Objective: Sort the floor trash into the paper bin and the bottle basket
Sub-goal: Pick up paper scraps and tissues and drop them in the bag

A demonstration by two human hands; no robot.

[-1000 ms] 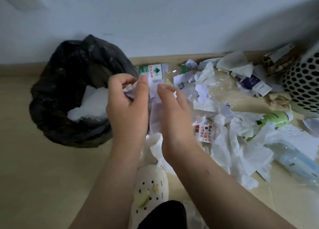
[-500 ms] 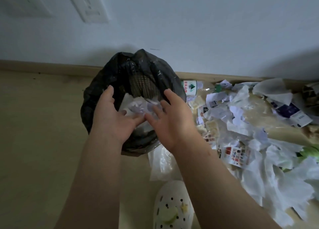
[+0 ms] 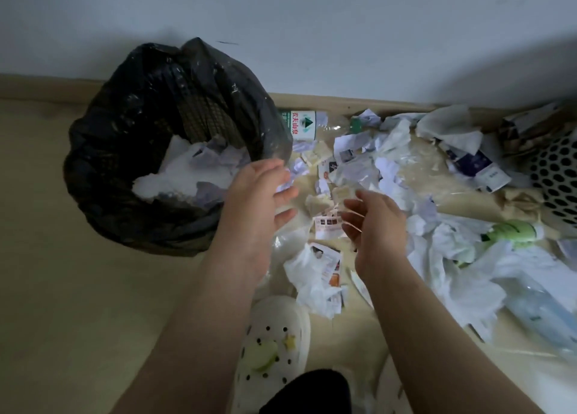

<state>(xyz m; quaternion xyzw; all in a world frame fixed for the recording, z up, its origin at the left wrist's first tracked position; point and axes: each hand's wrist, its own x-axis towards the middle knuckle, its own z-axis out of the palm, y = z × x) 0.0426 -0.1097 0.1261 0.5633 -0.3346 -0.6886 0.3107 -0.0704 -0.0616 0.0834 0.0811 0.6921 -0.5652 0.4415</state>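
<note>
The left hand [image 3: 249,207] and right hand [image 3: 377,229] hover just right of the black-lined paper bin [image 3: 93,163], fingers loosely spread and holding nothing. Crumpled paper [image 3: 187,176] lies inside the bin. A bottle [image 3: 304,125] labelled 农夫山泉 lies just beside the bin, and the perforated white basket [image 3: 555,179] stands well to its right.

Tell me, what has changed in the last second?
Both hands carried a wad of paper left to the paper bin and let it go there. Now the left hand and right hand are empty, open and back over the floor pile. The bin, the bottle by the wall and the perforated basket stayed put.
</note>
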